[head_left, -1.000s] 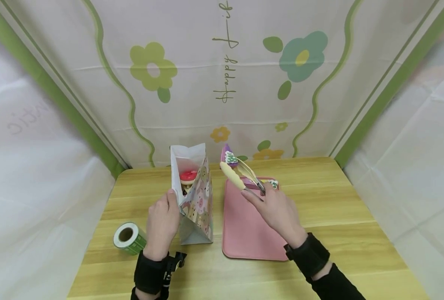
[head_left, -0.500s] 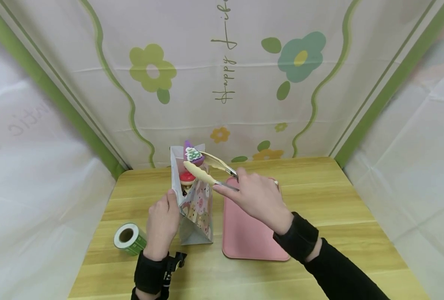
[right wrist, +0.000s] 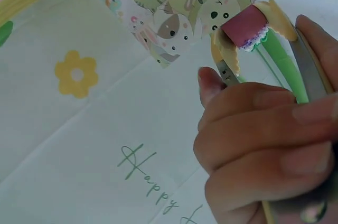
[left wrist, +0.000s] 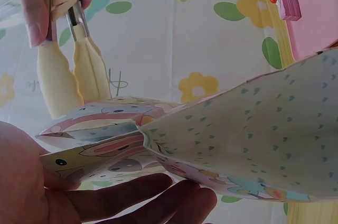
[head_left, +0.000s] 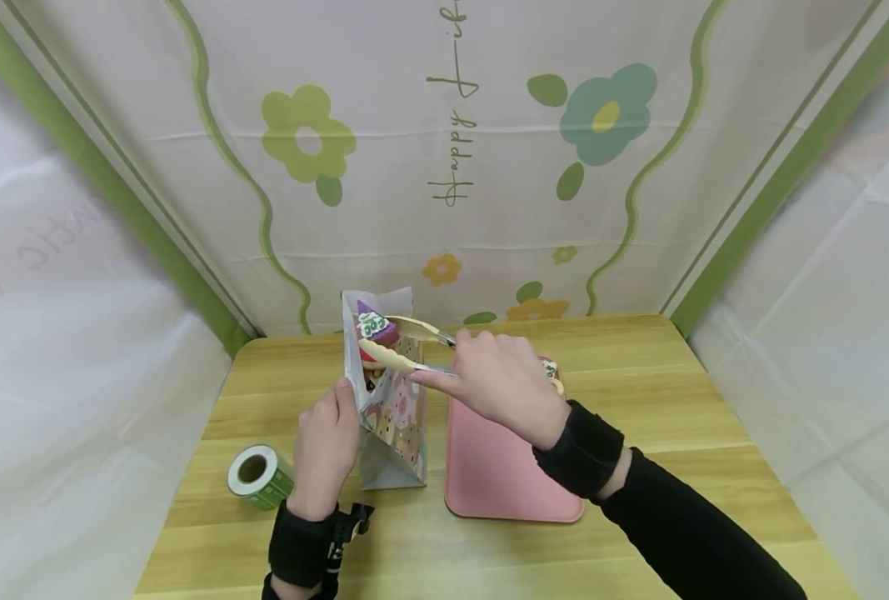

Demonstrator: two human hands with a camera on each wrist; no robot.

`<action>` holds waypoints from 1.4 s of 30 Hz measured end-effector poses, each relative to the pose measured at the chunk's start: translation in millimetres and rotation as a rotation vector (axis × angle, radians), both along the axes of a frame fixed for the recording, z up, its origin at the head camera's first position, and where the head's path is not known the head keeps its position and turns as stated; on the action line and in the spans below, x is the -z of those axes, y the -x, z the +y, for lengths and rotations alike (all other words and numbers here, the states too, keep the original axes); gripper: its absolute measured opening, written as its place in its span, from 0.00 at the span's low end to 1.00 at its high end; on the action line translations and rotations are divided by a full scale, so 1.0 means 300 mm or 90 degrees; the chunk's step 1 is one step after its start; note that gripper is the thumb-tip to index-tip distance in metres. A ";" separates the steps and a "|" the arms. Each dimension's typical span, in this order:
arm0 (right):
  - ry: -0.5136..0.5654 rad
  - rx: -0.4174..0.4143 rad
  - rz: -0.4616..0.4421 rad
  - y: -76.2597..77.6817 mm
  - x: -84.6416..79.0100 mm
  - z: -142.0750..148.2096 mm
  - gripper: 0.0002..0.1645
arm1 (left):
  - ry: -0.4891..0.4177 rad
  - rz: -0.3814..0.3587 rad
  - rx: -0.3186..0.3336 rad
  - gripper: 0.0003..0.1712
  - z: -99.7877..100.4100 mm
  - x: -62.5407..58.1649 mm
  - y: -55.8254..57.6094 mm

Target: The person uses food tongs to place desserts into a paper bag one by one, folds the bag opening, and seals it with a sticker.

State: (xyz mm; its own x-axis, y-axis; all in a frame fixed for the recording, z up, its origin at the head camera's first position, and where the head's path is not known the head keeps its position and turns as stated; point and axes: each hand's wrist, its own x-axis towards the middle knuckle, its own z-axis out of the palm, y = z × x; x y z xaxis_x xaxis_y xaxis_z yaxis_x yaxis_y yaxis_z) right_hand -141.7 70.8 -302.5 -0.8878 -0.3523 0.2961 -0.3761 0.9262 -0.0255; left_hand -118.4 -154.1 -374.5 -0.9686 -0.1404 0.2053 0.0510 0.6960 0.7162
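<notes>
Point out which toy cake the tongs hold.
The purple cake, topped white and green: only it sits between the tongs. The pink cake is at the edge of the tray.

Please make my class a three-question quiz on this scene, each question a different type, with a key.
1. Short answer: which tool in the right hand holds the purple triangular toy cake slice with white-and-green topping?
2. True or false: the left hand holds the edge of the open, animal-print paper bag.
3. Multiple choice: where is the white-and-green cylindrical roll with a hollow core?
A) Inside the bag
B) On the pink rectangular tray
C) On the yellowish wood-grain table

Key:
1. Metal tongs with cream scalloped tips
2. True
3. C
</notes>
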 end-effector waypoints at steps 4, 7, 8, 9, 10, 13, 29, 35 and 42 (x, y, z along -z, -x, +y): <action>-0.023 -0.016 0.049 0.005 -0.015 -0.013 0.41 | 0.004 0.002 0.000 0.32 -0.004 0.004 0.001; -0.030 -0.019 0.061 0.005 -0.026 -0.019 0.40 | 0.007 0.003 -0.002 0.32 -0.006 0.006 0.001; -0.033 -0.018 0.061 0.006 -0.028 -0.021 0.40 | 0.007 0.004 -0.003 0.33 -0.007 0.007 0.002; -0.036 -0.017 0.057 0.005 -0.031 -0.022 0.40 | 0.007 0.004 -0.003 0.33 -0.008 0.007 0.002; -0.036 -0.016 0.052 0.006 -0.032 -0.024 0.40 | 0.007 0.004 -0.003 0.33 -0.009 0.007 0.002; -0.035 -0.010 0.028 0.004 -0.037 -0.027 0.40 | 0.004 0.003 -0.002 0.33 -0.010 0.006 0.003; 0.024 0.045 -0.066 0.001 -0.041 0.002 0.46 | 0.002 -0.011 -0.011 0.33 -0.006 -0.003 0.000; 0.172 0.137 -0.163 0.014 0.016 0.114 0.52 | -0.023 -0.026 0.000 0.33 -0.030 -0.004 0.006; 0.191 0.179 -0.211 0.050 0.159 0.328 0.52 | 0.013 -0.017 0.016 0.28 -0.088 -0.042 0.019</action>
